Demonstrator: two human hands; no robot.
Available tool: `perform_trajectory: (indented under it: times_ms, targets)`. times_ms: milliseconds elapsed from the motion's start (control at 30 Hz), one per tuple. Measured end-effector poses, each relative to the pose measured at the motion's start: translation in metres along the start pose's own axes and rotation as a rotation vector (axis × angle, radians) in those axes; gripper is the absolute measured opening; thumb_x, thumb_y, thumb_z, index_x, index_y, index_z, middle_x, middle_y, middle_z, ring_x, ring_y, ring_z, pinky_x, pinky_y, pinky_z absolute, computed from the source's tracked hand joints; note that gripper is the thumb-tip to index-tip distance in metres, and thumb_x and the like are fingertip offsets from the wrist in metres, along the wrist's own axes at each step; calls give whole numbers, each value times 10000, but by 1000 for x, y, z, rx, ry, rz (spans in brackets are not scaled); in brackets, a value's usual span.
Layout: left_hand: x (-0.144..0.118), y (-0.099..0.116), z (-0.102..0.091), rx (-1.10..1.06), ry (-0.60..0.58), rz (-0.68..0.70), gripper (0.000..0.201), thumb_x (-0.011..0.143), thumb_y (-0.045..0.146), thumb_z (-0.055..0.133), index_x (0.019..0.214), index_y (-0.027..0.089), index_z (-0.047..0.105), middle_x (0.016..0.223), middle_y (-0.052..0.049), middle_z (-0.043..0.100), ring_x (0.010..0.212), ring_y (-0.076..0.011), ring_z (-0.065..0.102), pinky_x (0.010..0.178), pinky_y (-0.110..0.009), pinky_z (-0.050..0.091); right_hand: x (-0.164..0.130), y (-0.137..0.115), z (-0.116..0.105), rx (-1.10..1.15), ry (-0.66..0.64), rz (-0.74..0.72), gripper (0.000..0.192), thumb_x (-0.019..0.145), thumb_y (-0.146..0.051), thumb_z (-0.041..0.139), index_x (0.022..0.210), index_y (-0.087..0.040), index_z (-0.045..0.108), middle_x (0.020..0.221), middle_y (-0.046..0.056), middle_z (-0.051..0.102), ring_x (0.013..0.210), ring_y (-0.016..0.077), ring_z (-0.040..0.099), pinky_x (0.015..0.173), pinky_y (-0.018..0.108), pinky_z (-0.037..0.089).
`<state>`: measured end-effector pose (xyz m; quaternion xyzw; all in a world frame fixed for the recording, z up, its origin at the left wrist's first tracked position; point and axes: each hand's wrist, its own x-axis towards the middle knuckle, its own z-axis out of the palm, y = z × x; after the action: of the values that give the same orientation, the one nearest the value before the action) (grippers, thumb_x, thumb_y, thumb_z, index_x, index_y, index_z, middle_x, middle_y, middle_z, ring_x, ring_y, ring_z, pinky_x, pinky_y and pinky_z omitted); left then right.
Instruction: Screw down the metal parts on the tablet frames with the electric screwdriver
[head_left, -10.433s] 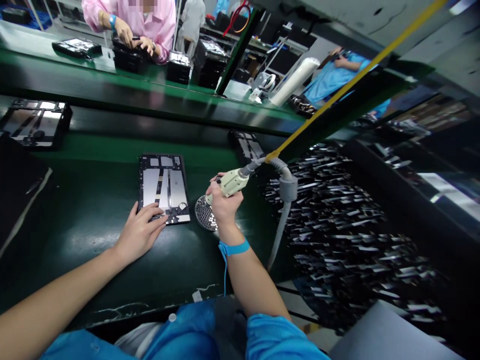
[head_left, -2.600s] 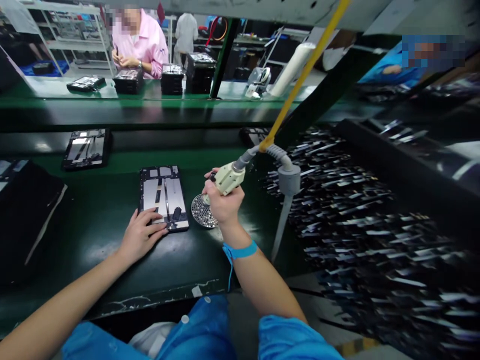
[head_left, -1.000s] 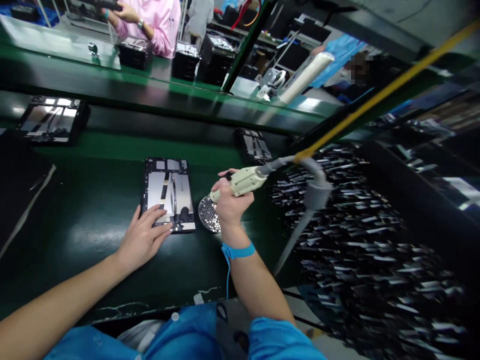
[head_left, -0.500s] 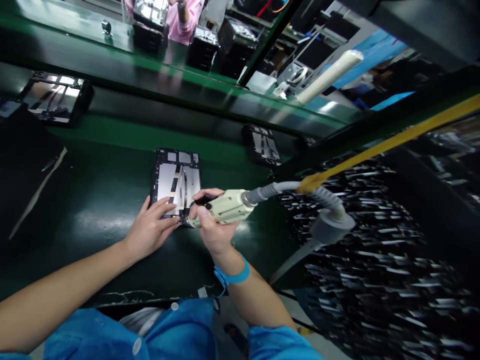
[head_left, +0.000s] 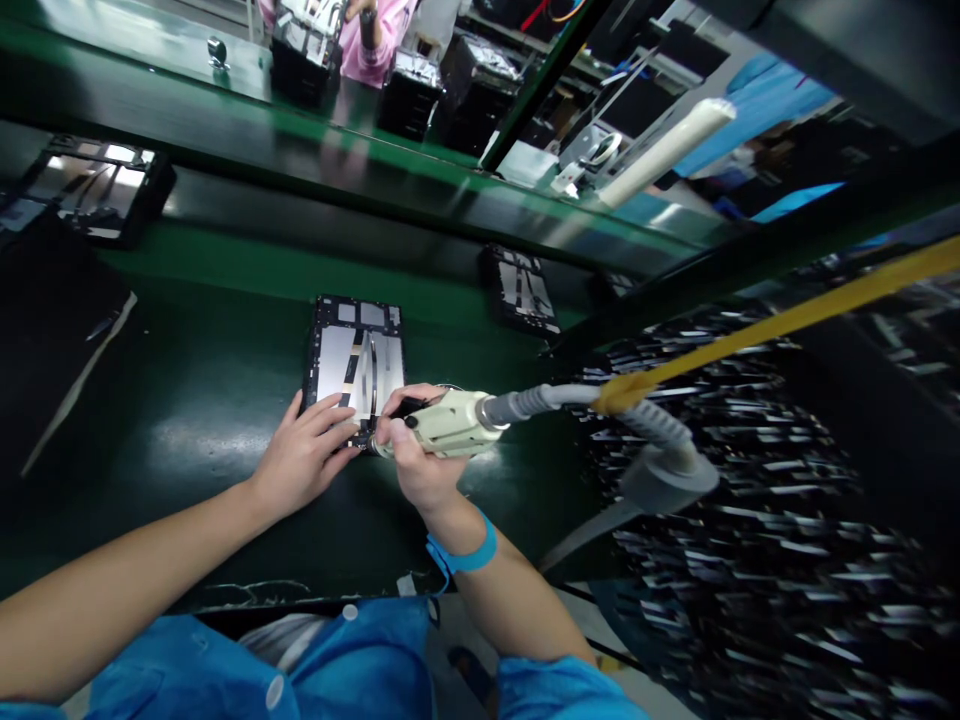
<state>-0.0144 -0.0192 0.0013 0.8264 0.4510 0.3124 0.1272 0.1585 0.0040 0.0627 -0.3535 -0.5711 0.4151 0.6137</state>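
Observation:
An open tablet chassis (head_left: pixel 352 355) with silver plates and a black frame lies on the dark green bench. My left hand (head_left: pixel 304 462) rests flat on its near left corner, fingers spread. My right hand (head_left: pixel 416 462) grips a cream electric screwdriver (head_left: pixel 448 424), whose tip points at the chassis's near right corner, close to my left fingertips. A grey hose (head_left: pixel 547 396) and a yellow cable (head_left: pixel 787 318) run from the screwdriver to the right. A blue wrist strap (head_left: pixel 465 553) circles my right wrist.
Two more chassis lie on the green conveyor, one at far left (head_left: pixel 94 188) and one at centre right (head_left: pixel 521 290). Black trays (head_left: pixel 409 95) are stacked on the far bench, where a person in a pink sleeve (head_left: pixel 360 55) works. Racks of small parts (head_left: pixel 750 520) fill the right.
My right hand has swung the screwdriver left from the round screw dish onto the chassis's near right corner. The dish is now hidden behind that hand. My left hand stays on the chassis.

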Motion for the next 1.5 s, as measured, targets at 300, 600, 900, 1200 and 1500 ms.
perform_trajectory:
  times_ms: [300, 600, 900, 1200, 1500]
  targets:
    - [0, 0, 0, -1, -16, -6, 227, 1015, 274, 607, 1214, 248, 712, 1330, -104, 704, 1396, -323, 553, 1195, -666, 326, 6, -1, -7, 32, 15, -25, 263, 852, -227, 700, 1099, -247, 611, 937, 0, 685, 560, 103, 630, 515, 274, 569]
    - [0, 3, -3, 43, -33, 18, 229, 1032, 261, 566, 1140, 273, 767, 1331, -99, 700, 1385, -348, 555, 1149, -726, 360, 64, 14, -64, -189, 457, -194, 189, 856, -221, 673, 1034, -225, 606, 879, -12, 676, 510, 84, 607, 499, 255, 519]
    - [0, 2, -3, 45, -54, 3, 227, 1029, 274, 566, 1147, 270, 760, 1350, -96, 692, 1407, -350, 535, 1167, -723, 345, 70, 31, -62, -227, 470, -108, 203, 804, -225, 679, 991, -206, 603, 835, -23, 686, 499, 79, 596, 493, 242, 511]
    - [0, 3, -3, 43, -43, 4, 222, 1034, 275, 561, 1146, 262, 752, 1341, -92, 695, 1395, -344, 544, 1161, -720, 348, 71, 36, -62, -218, 469, -79, 230, 776, -225, 703, 986, -194, 617, 804, -20, 694, 489, 84, 599, 474, 231, 498]
    - [0, 3, -4, 29, -44, 1, 218, 1031, 269, 559, 1142, 262, 746, 1346, -92, 692, 1398, -340, 541, 1176, -718, 330, 71, 40, -63, -232, 484, -62, 239, 770, -258, 715, 980, -194, 620, 756, -31, 688, 490, 90, 600, 491, 236, 510]
